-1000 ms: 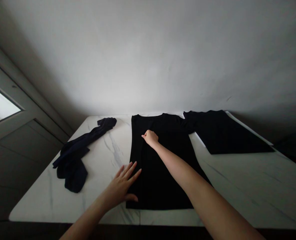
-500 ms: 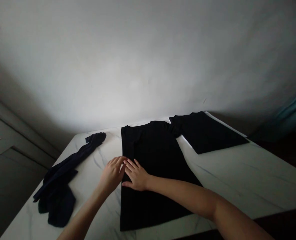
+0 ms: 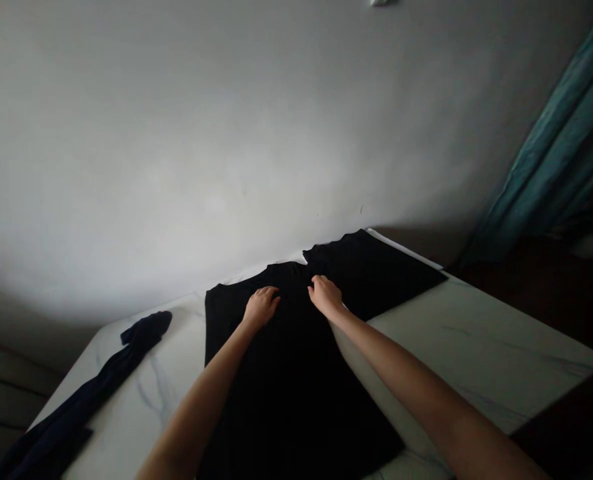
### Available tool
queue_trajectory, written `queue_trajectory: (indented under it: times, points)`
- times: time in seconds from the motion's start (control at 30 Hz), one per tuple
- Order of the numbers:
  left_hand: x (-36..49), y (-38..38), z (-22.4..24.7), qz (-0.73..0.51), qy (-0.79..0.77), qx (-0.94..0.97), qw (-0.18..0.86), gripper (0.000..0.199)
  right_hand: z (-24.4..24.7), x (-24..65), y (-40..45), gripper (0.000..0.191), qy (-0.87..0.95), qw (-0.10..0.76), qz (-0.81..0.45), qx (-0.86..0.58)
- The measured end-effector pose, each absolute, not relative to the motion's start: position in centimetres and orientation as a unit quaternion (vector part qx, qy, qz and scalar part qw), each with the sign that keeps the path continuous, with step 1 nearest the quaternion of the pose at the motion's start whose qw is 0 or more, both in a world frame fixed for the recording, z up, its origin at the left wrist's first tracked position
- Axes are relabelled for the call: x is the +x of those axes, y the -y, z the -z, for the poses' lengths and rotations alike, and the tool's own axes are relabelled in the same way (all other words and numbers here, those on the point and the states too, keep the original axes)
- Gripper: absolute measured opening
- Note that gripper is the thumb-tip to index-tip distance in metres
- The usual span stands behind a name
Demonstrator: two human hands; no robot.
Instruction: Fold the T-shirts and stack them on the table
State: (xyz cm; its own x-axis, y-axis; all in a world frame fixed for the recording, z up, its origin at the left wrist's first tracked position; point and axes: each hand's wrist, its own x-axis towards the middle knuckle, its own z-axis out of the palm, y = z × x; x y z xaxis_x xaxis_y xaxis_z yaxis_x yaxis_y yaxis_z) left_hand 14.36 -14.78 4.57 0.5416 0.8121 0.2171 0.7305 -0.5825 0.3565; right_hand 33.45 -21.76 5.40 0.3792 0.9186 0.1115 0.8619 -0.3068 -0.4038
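A black T-shirt point(image 3: 286, 400) lies spread on the table, its left side straight and its right side flaring toward me. My left hand point(image 3: 261, 307) rests on its upper part, fingers bent and thumb apart. By the shirt's right sleeve, close to the shoulder, is my right hand point(image 3: 326, 297), with its fingers curved and a gap between thumb and forefinger. Whether its fingertips touch the sleeve is hard to make out in the dark cloth.
A folded black garment point(image 3: 376, 273) with a white sheet point(image 3: 406, 248) beneath it lies to the right, against the wall point(image 3: 226, 147). Crumpled dark navy clothing point(image 3: 91, 400) runs along the left of the marbled white table point(image 3: 476, 333). A teal curtain point(image 3: 541, 147) hangs at right.
Both hands have left the shirt's left edge. The left hand moved up onto the upper part, the right across to the right sleeve. My view has turned right.
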Motion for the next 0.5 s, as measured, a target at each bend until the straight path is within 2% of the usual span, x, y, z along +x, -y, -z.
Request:
queue_trajectory:
  times: [0.13,0.23,0.37,0.5]
  points:
    - [22.6,12.7,-4.3,-0.235,-0.475,0.812,0.244,0.024,-4.8,37.4,18.9,0.029,0.477,0.215,-0.072,-0.849]
    - [27.1,11.2,-3.7,-0.237,-0.505,0.784,0.271,0.024,-4.1,38.7,16.8,0.037,0.457,0.224,-0.103,-0.855]
    - [30.2,9.2,-2.8,-0.223,-0.546,0.745,0.311,0.022,-3.6,39.4,14.9,0.027,0.452,0.219,-0.134,-0.854]
    - [31.0,7.1,-2.7,-0.192,-0.562,0.716,0.366,0.050,-3.3,38.8,14.0,0.021,0.494,0.261,-0.095,-0.824]
